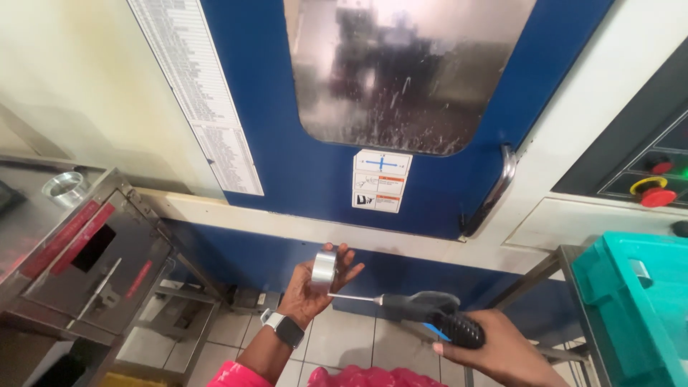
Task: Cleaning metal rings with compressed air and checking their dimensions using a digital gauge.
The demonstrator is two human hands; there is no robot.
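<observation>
Metal ring point(324, 271), short and shiny, sits low in the middle of the frame, upright on the left hand point(313, 287), whose grip is closed around it with fingers curled behind and the thumb in front. That wrist carries a dark smartwatch point(286, 329) above a pink sleeve point(233, 376). To the lower right, the right hand point(502, 351) has its grip clamped on the black ribbed handle of an air blow gun point(423, 312); its thin metal nozzle points left and ends just beside the ring's lower edge, perhaps touching it, though the view is too blurred to be sure. Behind both hands stands a blue machine door point(322, 172) with a streaked window point(401, 72) and a steel door handle point(494, 190) at right. A second metal ring point(66, 188) rests on the grey cabinet point(86, 258) at the left edge. A teal plastic crate point(638, 308) fills the lower right corner, under a red emergency button point(656, 193).
</observation>
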